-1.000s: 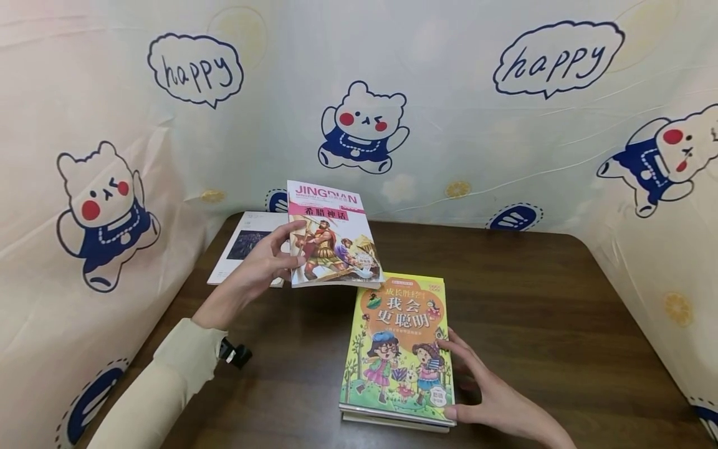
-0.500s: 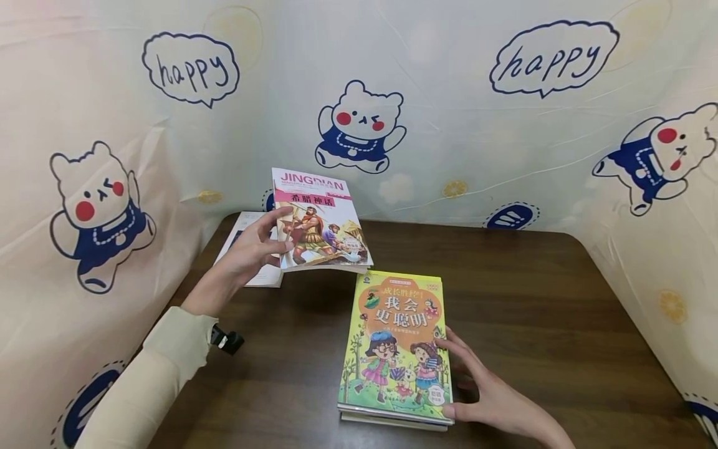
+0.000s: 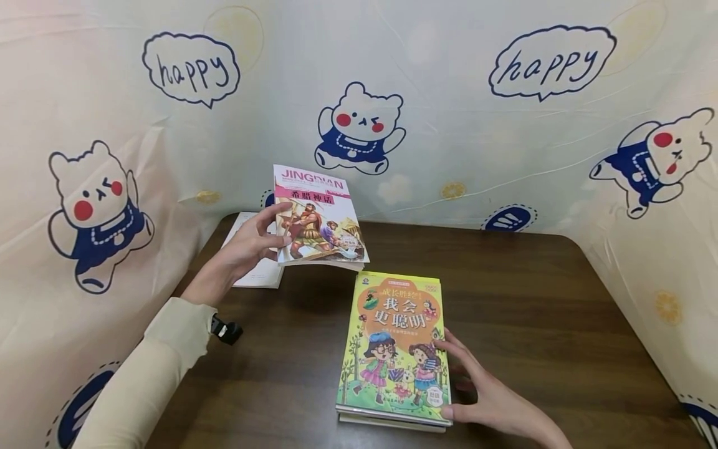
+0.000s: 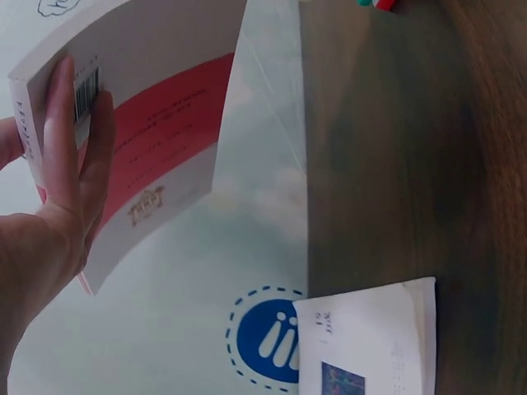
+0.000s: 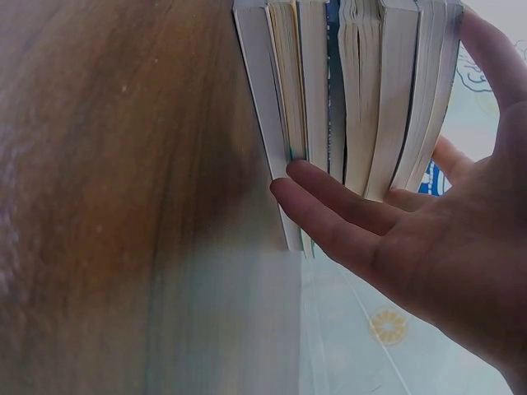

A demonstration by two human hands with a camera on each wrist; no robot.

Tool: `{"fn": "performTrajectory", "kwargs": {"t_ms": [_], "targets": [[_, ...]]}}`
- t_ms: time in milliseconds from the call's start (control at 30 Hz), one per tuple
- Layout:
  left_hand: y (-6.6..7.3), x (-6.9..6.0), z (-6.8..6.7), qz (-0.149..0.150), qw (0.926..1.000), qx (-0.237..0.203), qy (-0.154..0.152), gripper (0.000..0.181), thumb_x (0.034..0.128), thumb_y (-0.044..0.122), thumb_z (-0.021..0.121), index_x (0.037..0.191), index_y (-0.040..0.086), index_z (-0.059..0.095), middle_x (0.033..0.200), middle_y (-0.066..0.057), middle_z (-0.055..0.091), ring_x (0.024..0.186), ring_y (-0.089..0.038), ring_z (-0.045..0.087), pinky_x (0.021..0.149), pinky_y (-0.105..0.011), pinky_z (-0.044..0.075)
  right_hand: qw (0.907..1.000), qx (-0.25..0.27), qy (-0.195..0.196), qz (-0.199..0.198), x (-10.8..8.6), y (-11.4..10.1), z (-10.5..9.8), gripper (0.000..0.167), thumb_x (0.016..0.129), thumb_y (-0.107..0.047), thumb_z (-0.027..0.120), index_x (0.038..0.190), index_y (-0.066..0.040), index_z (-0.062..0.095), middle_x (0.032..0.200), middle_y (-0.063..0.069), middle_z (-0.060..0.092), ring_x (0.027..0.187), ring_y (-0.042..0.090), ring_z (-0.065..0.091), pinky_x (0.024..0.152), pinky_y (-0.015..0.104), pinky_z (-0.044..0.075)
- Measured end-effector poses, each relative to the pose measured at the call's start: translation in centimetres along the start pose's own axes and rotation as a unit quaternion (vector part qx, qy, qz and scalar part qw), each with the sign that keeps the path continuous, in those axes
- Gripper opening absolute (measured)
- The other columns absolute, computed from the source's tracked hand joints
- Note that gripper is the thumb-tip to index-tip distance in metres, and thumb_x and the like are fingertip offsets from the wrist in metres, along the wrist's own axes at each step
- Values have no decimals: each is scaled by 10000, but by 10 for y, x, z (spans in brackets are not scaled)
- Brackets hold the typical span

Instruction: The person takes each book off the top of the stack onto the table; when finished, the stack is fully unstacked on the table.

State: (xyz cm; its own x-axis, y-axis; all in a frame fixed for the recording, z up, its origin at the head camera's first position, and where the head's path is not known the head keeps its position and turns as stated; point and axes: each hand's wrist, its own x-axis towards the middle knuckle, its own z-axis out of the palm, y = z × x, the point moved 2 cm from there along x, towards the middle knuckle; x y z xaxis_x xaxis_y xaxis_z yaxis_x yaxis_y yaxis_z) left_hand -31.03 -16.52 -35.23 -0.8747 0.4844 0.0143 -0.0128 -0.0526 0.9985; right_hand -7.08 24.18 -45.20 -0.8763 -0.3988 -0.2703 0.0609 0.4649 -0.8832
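In the head view my left hand (image 3: 252,244) pinches the left edge of a paperback book (image 3: 321,218) with warriors on its cover, thumb and a finger over the front. The left wrist view shows this paperback's back cover (image 4: 177,90), grey-white with a red band; my fingers support it near the barcode. My right hand (image 3: 493,399) touches the right side of a stack of books, topped by a yellow-green children's book (image 3: 395,349). Seen from the right wrist, its fingers lie along the stack's page edges (image 5: 362,99), extended.
A white book (image 3: 260,274) lies at the table's far left, partly hidden behind the paperback and left hand. The dark wooden table (image 3: 521,299) is backed by a curtain (image 3: 449,125) printed with bears. A black strap piece (image 3: 227,329) sits at the left wrist.
My left hand has carried the paperback left and slightly up, away from the stack, over the white book. My right hand stays at the stack's side.
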Motion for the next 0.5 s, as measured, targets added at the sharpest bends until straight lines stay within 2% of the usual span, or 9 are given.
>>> {"fn": "performTrajectory", "kwargs": {"t_ms": [500], "targets": [[-19, 18, -20, -223, 9987, 296, -349, 709, 904, -28, 596, 1505, 119, 249, 1415, -135, 231, 819, -238, 652, 577, -343, 564, 10000, -82, 20, 38, 0, -2, 1, 807, 885, -269, 687, 1492, -415, 177, 1600, -3, -60, 1249, 327, 398, 960, 440, 438]]}}
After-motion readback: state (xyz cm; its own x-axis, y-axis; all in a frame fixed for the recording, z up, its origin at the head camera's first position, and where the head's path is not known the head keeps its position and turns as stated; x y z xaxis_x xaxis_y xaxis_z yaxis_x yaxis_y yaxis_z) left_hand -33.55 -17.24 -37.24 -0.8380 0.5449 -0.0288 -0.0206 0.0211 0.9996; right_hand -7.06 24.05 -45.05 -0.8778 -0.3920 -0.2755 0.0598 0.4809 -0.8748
